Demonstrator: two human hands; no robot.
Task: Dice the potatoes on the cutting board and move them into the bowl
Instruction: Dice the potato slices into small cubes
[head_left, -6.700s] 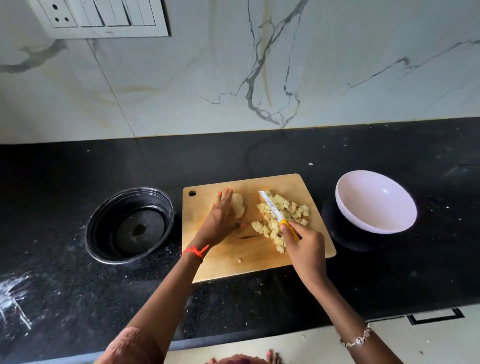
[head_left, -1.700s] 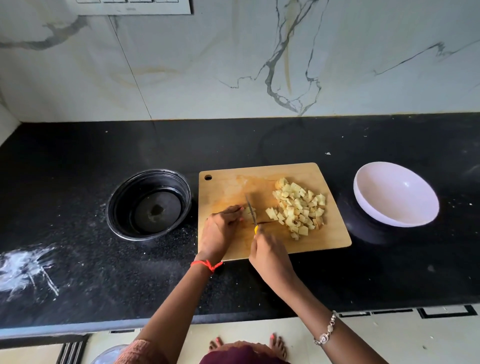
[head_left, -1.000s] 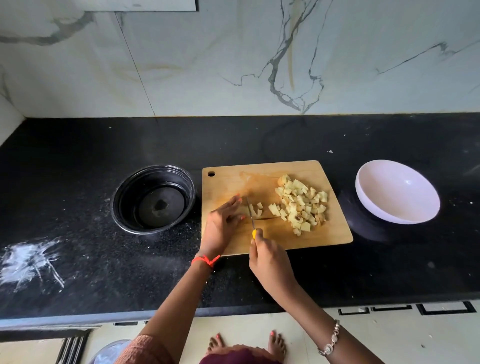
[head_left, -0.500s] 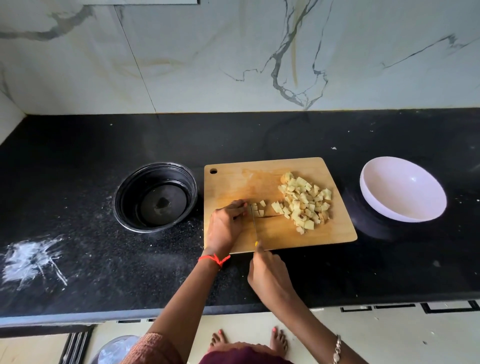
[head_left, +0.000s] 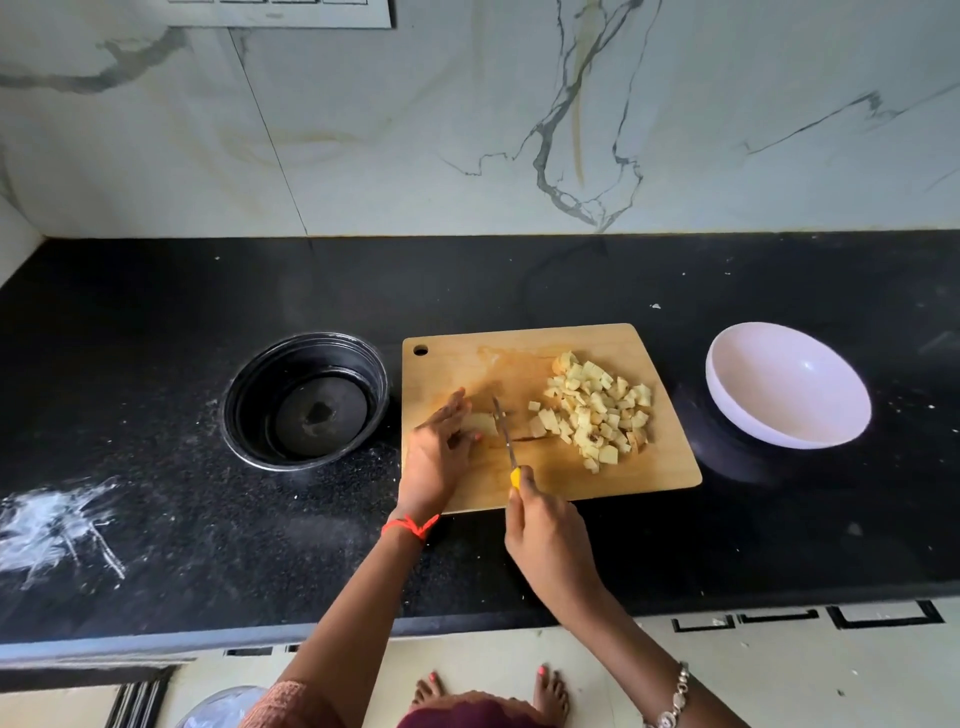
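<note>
A wooden cutting board (head_left: 524, 486) lies on the black counter. A heap of diced potato (head_left: 597, 408) sits on its right half. My left hand (head_left: 439, 452) holds a pale potato piece (head_left: 480, 423) on the board with its fingers stretched over it. My right hand (head_left: 545, 535) grips a yellow-handled knife (head_left: 505, 436), whose blade stands right beside that piece on its right. The white bowl (head_left: 787, 384) stands empty to the right of the board.
A black round pot (head_left: 306, 400) stands left of the board. White powder smears (head_left: 57, 525) mark the counter at far left. The marble wall rises behind the counter. The counter's front edge runs just below my forearms.
The knife has come back against a fresh piece under my left hand, whose fingers have straightened. The few small cubes cut earlier now lie by the heap.
</note>
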